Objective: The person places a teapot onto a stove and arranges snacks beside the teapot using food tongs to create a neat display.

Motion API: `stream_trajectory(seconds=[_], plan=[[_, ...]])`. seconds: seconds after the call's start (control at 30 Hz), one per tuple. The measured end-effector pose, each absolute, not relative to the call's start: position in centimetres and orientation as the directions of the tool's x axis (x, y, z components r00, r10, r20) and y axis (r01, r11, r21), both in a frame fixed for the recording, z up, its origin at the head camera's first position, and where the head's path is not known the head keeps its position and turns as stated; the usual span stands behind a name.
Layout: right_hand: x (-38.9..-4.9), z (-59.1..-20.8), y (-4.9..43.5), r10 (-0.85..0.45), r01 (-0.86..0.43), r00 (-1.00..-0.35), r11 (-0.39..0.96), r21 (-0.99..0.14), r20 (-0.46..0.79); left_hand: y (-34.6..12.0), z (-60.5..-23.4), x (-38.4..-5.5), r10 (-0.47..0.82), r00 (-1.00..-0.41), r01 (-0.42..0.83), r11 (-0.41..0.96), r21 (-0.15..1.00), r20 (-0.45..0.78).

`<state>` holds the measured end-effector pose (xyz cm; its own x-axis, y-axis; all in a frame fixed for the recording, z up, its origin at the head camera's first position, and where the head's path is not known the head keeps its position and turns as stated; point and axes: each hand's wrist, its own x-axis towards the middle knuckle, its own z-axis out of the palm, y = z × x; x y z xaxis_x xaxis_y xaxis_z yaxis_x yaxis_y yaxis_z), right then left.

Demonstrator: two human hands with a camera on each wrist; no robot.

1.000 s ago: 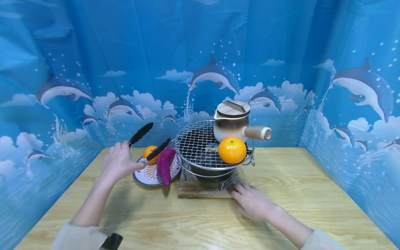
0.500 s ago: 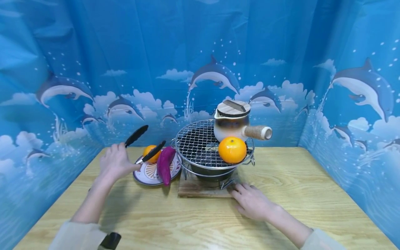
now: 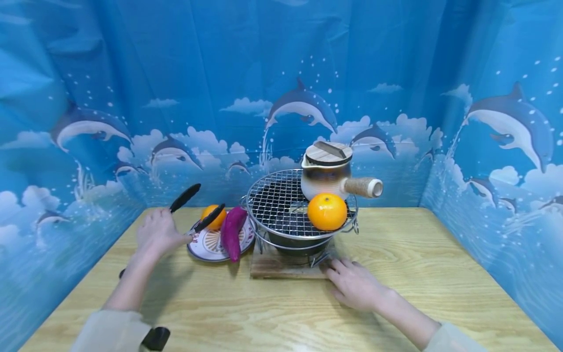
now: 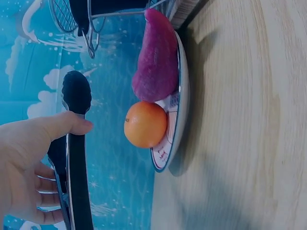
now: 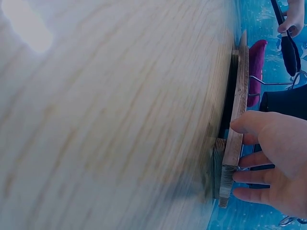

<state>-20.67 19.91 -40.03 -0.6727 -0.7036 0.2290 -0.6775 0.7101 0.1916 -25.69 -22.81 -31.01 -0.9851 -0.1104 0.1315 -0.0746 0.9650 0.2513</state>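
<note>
The person's left hand (image 3: 159, 233) grips a pair of black-tipped tongs (image 4: 79, 167), the thumb on one arm and the fingers wrapped along the other, and in the head view the two tips stand spread apart. The tongs are to the left of a patterned plate (image 3: 200, 254); from the head camera one tip crosses in front of the smaller-looking orange (image 4: 145, 124), though the left wrist view shows a gap between them. That orange sits on the plate beside a purple sweet potato (image 3: 232, 234), whose narrow end hangs over the rim.

The right hand (image 3: 357, 286) rests at the front right corner of a wooden board (image 3: 286, 270), thumb and fingertips touching it; whether they actually grip the wood cannot be told.

On the board stands a round grill with a wire grate (image 3: 274, 198) above a dark bowl (image 3: 294, 244). Toward the right side of the grate are a brown-and-cream pot (image 3: 323, 183) with a wooden lid (image 3: 327, 153) and a cord-wrapped handle (image 3: 357, 186), and just in front of it a bigger-looking orange (image 3: 327, 212). Behind the table (image 3: 246, 313) hangs a blue dolphin-printed backdrop (image 3: 246, 54)
</note>
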Motion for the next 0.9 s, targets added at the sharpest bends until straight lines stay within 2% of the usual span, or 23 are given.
stream_trajectory(seconds=[0.57, 0.9], plan=[[-20.7, -40.3, 20.0, -0.713, -0.685, -0.647, 0.699, 0.206, 0.269, -24.0, -32.6, -25.9, -0.098, -0.988, -0.067, 0.968, 0.242, 0.120], [-20.7, -40.1, 19.9, -0.703, -0.679, -0.669, 0.710, 0.188, 0.241, -24.8, -33.4, -26.3, -0.118, -0.988, -0.096, 0.973, 0.208, 0.098]])
